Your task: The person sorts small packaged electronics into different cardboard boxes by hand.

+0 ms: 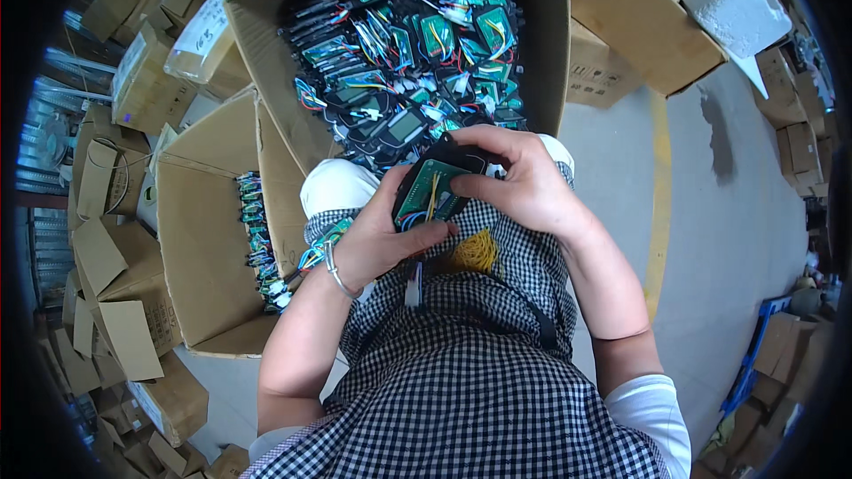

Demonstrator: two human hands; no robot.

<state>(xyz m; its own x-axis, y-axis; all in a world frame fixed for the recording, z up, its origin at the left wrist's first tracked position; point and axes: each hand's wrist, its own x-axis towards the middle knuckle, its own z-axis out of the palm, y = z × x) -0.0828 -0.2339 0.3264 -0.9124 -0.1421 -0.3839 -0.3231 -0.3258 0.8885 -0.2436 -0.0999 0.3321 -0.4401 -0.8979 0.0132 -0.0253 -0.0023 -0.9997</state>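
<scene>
Over my lap I hold a green circuit board in a black housing (426,190), its wired side facing up. My left hand (377,235) is closed round its left and lower edge, the thumb lying by the yellow and blue wires. My right hand (524,179) grips the upper right edge, fingers behind the housing and thumb on the board. A white connector (414,291) dangles on wires below. A bundle of thin yellow strands (477,251) lies on my checkered apron. Beside my left wrist are more boards with coloured wires (335,232).
A large cardboard box (548,44) ahead holds many wired boards and housings. At its left stands another open box (200,257) with a row of wired modules (255,231) inside. Cartons crowd the left side, and a carton (652,31) with white foam (719,0) stands far right.
</scene>
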